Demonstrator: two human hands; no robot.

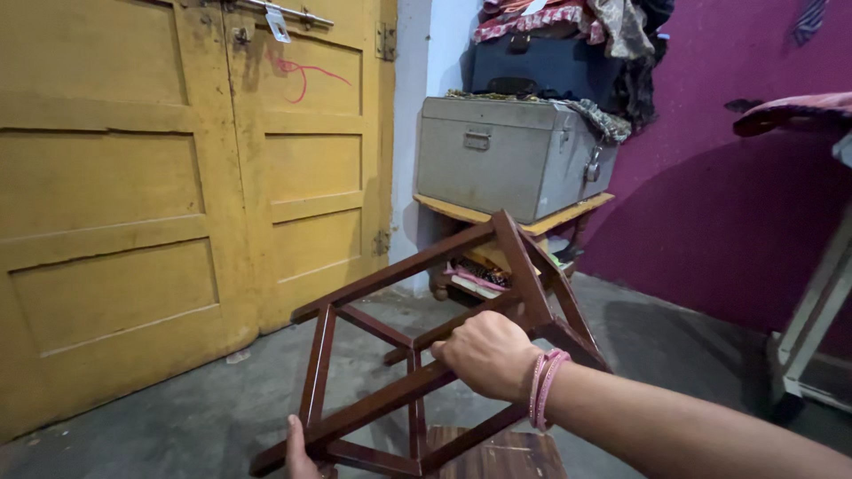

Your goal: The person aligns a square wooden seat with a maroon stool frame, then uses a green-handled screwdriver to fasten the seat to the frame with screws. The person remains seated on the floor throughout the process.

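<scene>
A dark brown wooden stool (373, 284) is tipped over in front of me, legs and crossbars pointing up and away, its seat (497, 457) low at the bottom edge. My right hand (486, 353), with pink bangles at the wrist, is closed around one of the upper bars near a leg joint. Only the fingertips of my left hand (298, 451) show at the bottom edge, pressed against a lower leg of the stool.
A yellow double door (177, 168) fills the left. A grey metal trunk (506, 155) sits on a small wooden table (559, 217) in the corner, with a bag and cloth piled on top. A magenta wall is at right, with a white metal frame (812, 328) beside it. The floor is grey concrete.
</scene>
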